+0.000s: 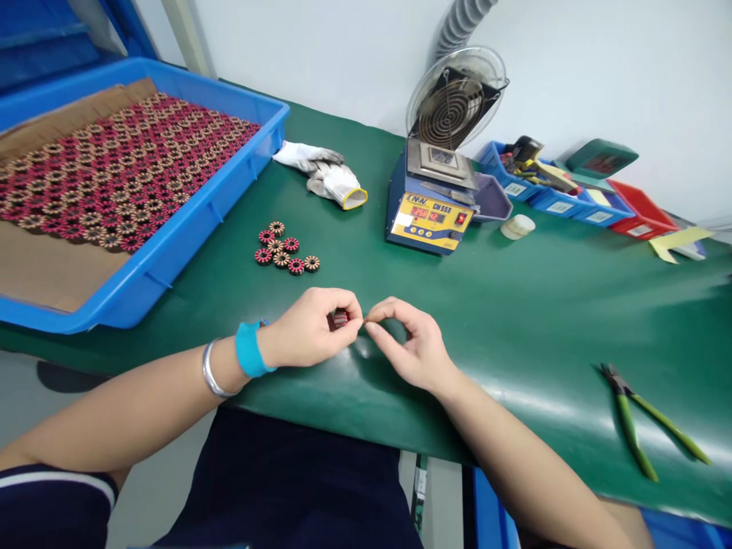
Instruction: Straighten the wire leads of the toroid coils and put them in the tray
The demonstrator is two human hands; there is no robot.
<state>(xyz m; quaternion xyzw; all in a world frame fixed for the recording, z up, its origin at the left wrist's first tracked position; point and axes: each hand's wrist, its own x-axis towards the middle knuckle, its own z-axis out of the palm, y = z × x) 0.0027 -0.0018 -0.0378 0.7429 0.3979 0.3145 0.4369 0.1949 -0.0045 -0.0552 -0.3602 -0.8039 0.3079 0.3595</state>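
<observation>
My left hand is closed around a small ring coil with red windings, mostly hidden by the fingers. Against its fingertips, my right hand pinches with thumb and forefinger on what looks like a thin coppery wire end; its detail is too small to make out. Both hands are just above the front part of the green table. Beyond the left hand lies a loose group of several ring coils, some red and some copper-coloured on top.
A blue tray full of ring coils stands at left. Gloves lie behind the loose coils. A solder pot with a digital display stands under a fan. Green-handled cutters lie right, small bins at the back.
</observation>
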